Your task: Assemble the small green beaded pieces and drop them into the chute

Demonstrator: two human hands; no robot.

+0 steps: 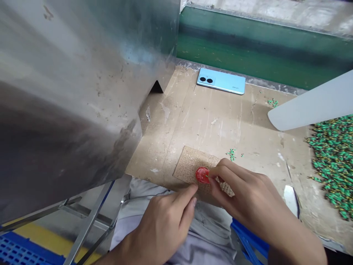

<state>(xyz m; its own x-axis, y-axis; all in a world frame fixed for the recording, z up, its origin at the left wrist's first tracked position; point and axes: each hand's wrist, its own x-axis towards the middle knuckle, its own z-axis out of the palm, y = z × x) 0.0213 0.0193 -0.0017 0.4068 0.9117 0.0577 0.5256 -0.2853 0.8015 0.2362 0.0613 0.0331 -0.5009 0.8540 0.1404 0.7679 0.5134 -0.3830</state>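
And there it was, one glossy red disc, round and domed, with a fleck of green at its face, sitting on a rough cork mat at the table's near edge! The right hand had its fingertips pinched at the disc's right rim, while the left hand came in from below, its index fingertip just beside the disc; whether that hand gripped anything, you couldn't tell. The two hands were close but apart. Under the right hand lay a lumpier, pitted patch at the mat's right end.

Out across the scuffed particleboard tabletop, two small clusters of green pieces lay loose, and a big heap of green-and-gold pieces, far too many to count, filled the right side. One pale plastic blade slanted over it. At the far edge, one light-blue phone lay face down, its two black lenses showing, beneath a green belt. A dented stainless-steel hopper loomed left, with grey trousers and a blue plastic crate below!
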